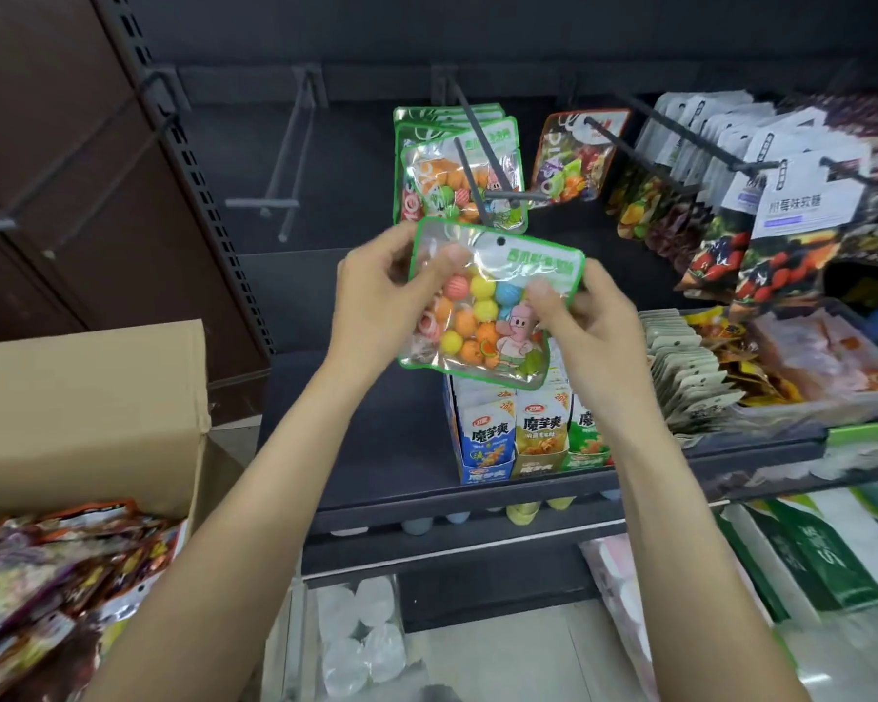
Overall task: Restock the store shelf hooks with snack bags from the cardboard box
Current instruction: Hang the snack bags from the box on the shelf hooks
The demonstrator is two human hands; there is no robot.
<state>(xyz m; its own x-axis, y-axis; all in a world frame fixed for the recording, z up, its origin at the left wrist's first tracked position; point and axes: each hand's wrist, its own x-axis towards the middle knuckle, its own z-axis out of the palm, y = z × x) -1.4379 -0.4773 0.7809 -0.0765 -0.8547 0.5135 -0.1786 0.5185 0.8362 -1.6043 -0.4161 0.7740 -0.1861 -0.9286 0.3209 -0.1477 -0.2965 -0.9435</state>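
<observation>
I have both hands up in front of the shelf, sharing one candy bag [487, 301] at the centre of my view. My left hand [381, 301] pinches its left edge, thumb on the clear front, the other fingers curled behind. My right hand [586, 321] pinches the right edge the same way, thumb pressed on the film below the green label. The grip on each side is closed on the bag. The bag is transparent with a green border, tilted slightly clockwise, and holds round candies in yellow, orange, blue and pink beside a printed cartoon figure. Its punched hang hole sits near the top, just below the tip of the double-pronged hook [477, 164] at 12 o'clock and not yet threaded on it.

On that hook hang several matching green-bordered bags [429, 159] with the same coloured balls inside. At 1 o'clock a single fruit-printed bag [574, 159] hangs on the next hook, and at 2 o'clock further hooks carry dense rows of white-topped bags [791, 195]. The hooks at 10 and 11 o'clock are bare.

Below my hands, at 6 o'clock, a display carton [487, 471] on the shelf stands packed with upright snack sachets in blue, tan and green. At 3 o'clock a clear tray [791, 405] holds packets filed on edge.

The cardboard box [87, 397] sits at 8 o'clock, flap raised, with loose dark and orange snack bags [52, 564] heaped inside.
</observation>
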